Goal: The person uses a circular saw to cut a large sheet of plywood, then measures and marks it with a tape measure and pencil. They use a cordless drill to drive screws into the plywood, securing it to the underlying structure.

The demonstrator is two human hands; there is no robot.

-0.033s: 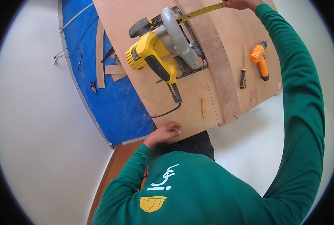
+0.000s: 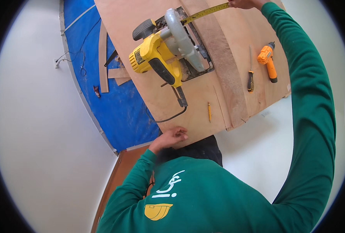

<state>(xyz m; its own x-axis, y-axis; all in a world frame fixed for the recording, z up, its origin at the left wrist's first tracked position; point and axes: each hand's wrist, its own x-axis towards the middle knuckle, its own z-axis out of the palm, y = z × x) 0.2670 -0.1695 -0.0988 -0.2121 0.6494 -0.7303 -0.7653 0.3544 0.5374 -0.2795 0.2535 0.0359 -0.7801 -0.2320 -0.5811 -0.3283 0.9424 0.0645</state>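
My right hand (image 2: 245, 4), cut off at the top edge, is closed on a yellow tape measure (image 2: 205, 13). Its blade stretches left and slightly down to the guard of a yellow and grey circular saw (image 2: 159, 50), which lies on a plywood sheet (image 2: 197, 112). The tape's case cannot be made out. My left hand (image 2: 172, 137) rests at the sheet's near edge, fingers loosely bent and apart, with nothing in them. A yellow pencil (image 2: 209, 112) lies on the plywood between that hand and the saw.
A long wooden strip (image 2: 227, 72) runs along the plywood, right of the saw. Farther right lie a screwdriver (image 2: 250, 81) and an orange cordless drill (image 2: 270, 66). The saw's black cord (image 2: 172, 116) trails off the left edge. Wood offcuts (image 2: 119, 73) sit on blue sheeting (image 2: 122, 116) below.
My right hand and the tape have shifted very slightly left. The left hand and the saw keep their places.
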